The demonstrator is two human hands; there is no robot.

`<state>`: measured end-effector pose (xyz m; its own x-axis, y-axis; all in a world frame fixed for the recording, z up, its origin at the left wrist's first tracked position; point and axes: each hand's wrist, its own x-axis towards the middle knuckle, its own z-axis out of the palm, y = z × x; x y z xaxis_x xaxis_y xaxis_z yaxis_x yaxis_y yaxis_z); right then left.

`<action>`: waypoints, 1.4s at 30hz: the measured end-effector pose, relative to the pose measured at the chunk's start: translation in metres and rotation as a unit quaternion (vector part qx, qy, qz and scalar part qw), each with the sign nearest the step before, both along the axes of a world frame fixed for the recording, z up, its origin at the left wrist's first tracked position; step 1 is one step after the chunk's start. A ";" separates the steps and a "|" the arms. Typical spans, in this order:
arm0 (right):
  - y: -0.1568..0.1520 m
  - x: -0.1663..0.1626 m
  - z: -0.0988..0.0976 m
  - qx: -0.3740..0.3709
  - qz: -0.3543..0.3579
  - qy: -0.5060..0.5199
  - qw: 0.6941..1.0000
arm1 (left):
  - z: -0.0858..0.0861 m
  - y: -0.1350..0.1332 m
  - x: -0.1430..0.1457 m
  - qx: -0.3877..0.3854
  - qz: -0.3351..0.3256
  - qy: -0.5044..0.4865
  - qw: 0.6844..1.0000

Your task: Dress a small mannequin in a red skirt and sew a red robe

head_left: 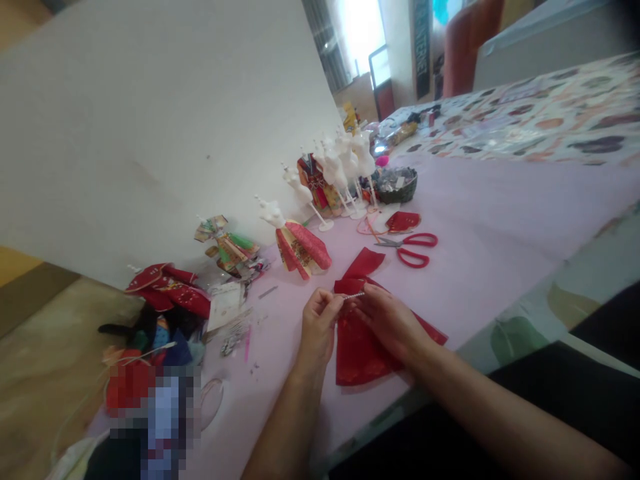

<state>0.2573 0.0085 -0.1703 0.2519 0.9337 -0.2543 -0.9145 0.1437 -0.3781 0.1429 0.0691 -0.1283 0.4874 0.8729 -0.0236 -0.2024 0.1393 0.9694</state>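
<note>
A small red doll garment (367, 357) lies spread on the pink tabletop beneath both hands. Between my fingertips runs a short, thin strip of silvery beads (354, 295), just over the garment's upper part. My left hand (319, 320) is closed in a pinch on the strip's left end. At its other end, my right hand (387, 317) is closed on the strip, with the fingers curled and partly hidden. Whether the strip touches the cloth I cannot tell. Red-handled scissors (407, 247) rest with blades apart beyond my right hand.
White mini mannequins (333, 163) stand along the white partition (200, 107); one wears a red and gold skirt (303, 250). A dark basket (397, 185) sits behind the scissors. A red embroidered piece (403, 221) lies nearby. Dressed doll forms and fabric scraps crowd the left.
</note>
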 end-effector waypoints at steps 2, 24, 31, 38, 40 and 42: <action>0.002 -0.001 0.001 -0.016 0.010 -0.006 1.000 | -0.003 0.000 -0.002 -0.001 -0.010 -0.008 1.000; 0.001 -0.011 0.008 0.000 -0.012 0.016 1.000 | 0.002 -0.006 -0.013 0.021 0.034 -0.007 0.999; 0.003 -0.010 0.007 -0.043 0.016 0.072 0.996 | -0.004 -0.006 -0.011 0.019 0.059 0.020 0.998; 0.004 -0.009 0.005 -0.029 0.035 0.089 0.995 | -0.011 -0.004 -0.009 0.011 0.074 0.025 0.997; 0.003 -0.009 0.006 -0.031 0.038 0.091 0.995 | -0.013 -0.004 -0.009 0.012 0.072 0.029 0.997; 0.003 -0.008 0.006 -0.036 0.036 0.094 0.994 | -0.014 -0.004 -0.008 0.012 0.074 0.035 0.997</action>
<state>0.2490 0.0117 -0.1640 0.1266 0.9256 -0.3568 -0.9769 0.0539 -0.2068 0.1345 0.0652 -0.1421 0.3508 0.9359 -0.0314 -0.1518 0.0899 0.9843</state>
